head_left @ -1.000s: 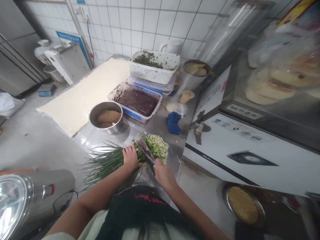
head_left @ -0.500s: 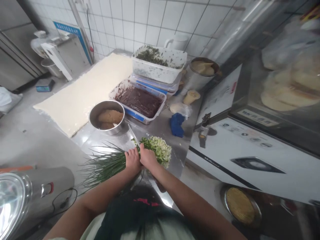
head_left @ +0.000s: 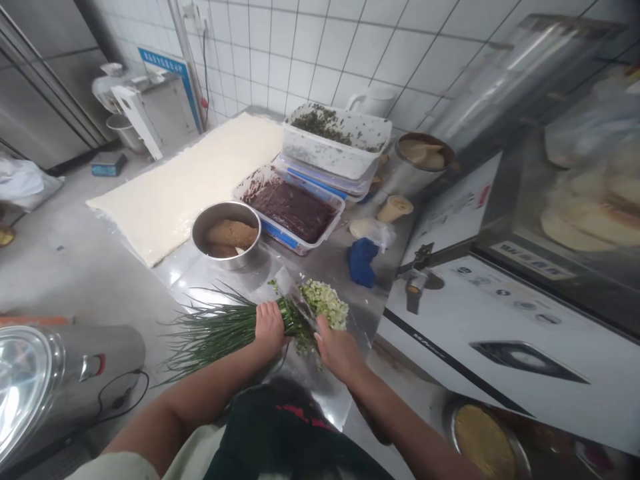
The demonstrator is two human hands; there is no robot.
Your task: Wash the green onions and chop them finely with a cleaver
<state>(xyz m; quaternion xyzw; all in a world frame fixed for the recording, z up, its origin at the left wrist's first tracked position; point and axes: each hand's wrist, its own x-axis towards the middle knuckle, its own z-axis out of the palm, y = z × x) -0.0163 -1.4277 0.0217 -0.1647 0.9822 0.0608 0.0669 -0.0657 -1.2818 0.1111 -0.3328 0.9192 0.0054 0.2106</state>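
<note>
My left hand [head_left: 271,328] is closed over a bunch of green onions [head_left: 215,333], whose long dark leaves fan out to the left on the steel table. In my right hand [head_left: 341,348] is the handle end of a broad-bladed knife [head_left: 296,297]. The blade slants up and left, between the cut end of the bunch and a heap of chopped green onion [head_left: 326,301]. Pale pieces lie to the right of the blade, greener ones near it. My fingers hide the knife's handle.
Behind my hands stand a steel pot [head_left: 226,235] of brown filling and a plastic tub [head_left: 295,207] of dark paste. A dough sheet [head_left: 195,180] spreads at left. A blue cloth [head_left: 363,261] lies right, near a white appliance [head_left: 500,333]. A steel drum [head_left: 115,360] stands lower left.
My right hand and the knife have moved right, away from my left hand, and the blade now shows its broad side. My left hand stays on the bunch. The view has shifted slightly.
</note>
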